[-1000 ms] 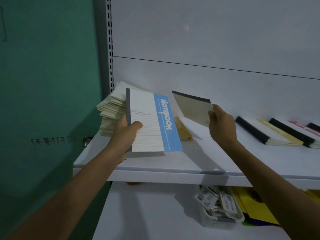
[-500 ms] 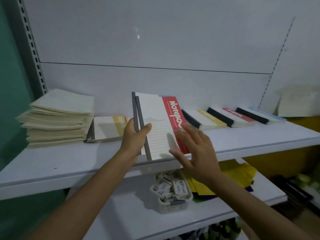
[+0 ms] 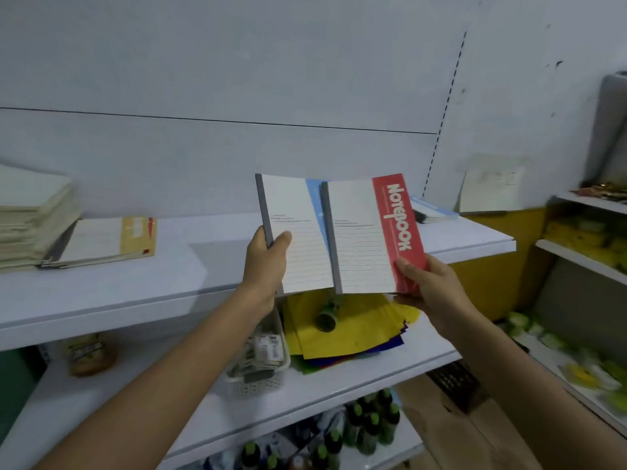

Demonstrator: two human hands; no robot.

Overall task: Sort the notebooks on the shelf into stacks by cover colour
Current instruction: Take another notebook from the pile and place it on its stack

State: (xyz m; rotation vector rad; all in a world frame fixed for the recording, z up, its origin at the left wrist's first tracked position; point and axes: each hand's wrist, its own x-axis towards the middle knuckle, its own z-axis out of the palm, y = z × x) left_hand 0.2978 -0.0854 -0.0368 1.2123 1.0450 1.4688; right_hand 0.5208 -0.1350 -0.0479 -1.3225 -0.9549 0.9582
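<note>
While aloft, right hand (image 3: 431, 286) round notebook (image 3: 363, 239)

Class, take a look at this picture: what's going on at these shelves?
A person holds two notebooks up before the white shelf. The left hand grips the blue-striped notebook by its spine; the right hand holds the red-striped notebook at its lower right corner, overlapping the blue one. A yellow-striped notebook lies on the shelf beside a cream stack.

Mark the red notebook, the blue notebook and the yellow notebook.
red notebook (image 3: 397, 228): head view, on its red strip.
blue notebook (image 3: 302, 256): head view, on its lined white cover.
yellow notebook (image 3: 137, 237): head view, on its yellow strip.
</note>
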